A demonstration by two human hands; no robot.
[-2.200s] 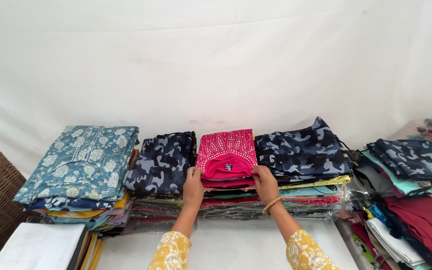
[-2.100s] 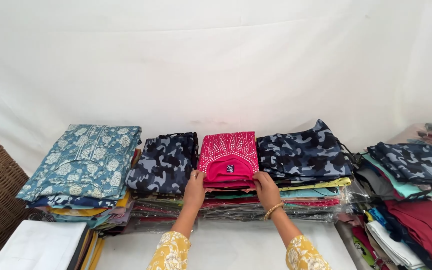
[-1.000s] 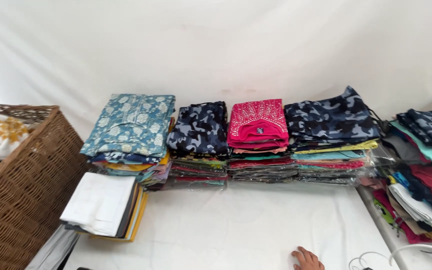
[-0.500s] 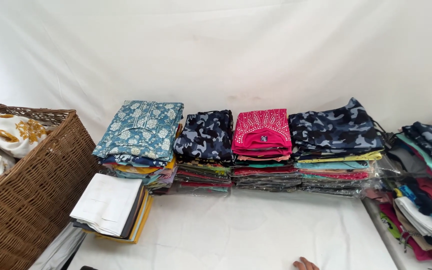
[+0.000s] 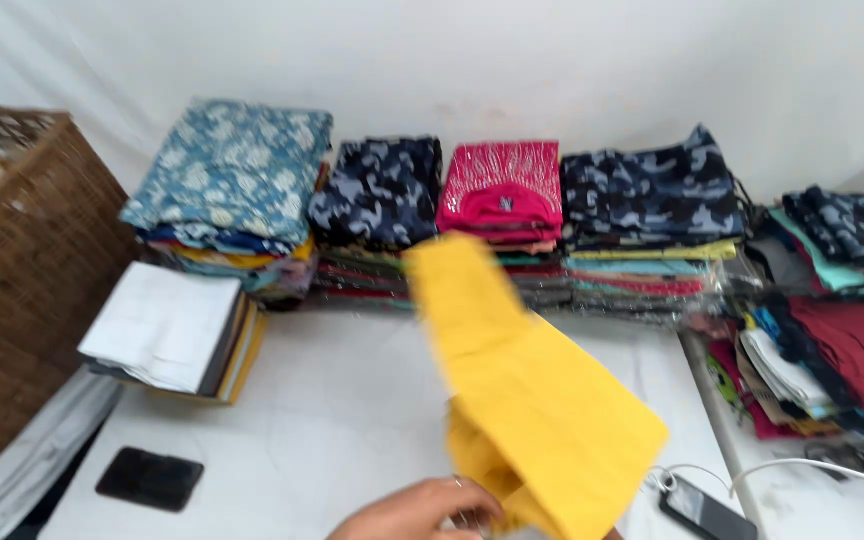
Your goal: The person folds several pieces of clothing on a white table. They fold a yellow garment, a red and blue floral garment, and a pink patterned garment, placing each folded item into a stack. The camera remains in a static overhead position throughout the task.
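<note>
1. To your left stands a wicker basket (image 5: pixel 22 260) with patterned cloth in it, only partly in view at the frame edge.
2. Along the white wall sit stacks of folded clothes: a blue floral stack (image 5: pixel 232 190), a dark camouflage stack (image 5: pixel 380 195), a pink stack (image 5: pixel 504 190) and a wider camouflage stack (image 5: pixel 647 205), several of them in clear wrappers lower down.
3. At the right edge another pile of folded clothes (image 5: pixel 832 330) lies in dark red, teal and navy.
4. Your one visible hand (image 5: pixel 417 512) is at the bottom edge, fingers curled onto the lower end of a yellow garment (image 5: pixel 532 400) (blurred, so the exact grip is hard to read). Which hand it is cannot be told, and the other is out of view.
5. The yellow garment hangs over the white table (image 5: pixel 332 420), its upper end reaching in front of the pink stack.
6. A stack of white folded sheets (image 5: pixel 167 330) lies beside the basket, a black phone (image 5: pixel 149 478) near the table's front edge, and a second phone (image 5: pixel 702 508) with a white cable just right of the garment.
7. Half a second ago no yellow garment showed, and only fingertips peeked in at the bottom; two seconds ago both your hands were on the pink stack.
</note>
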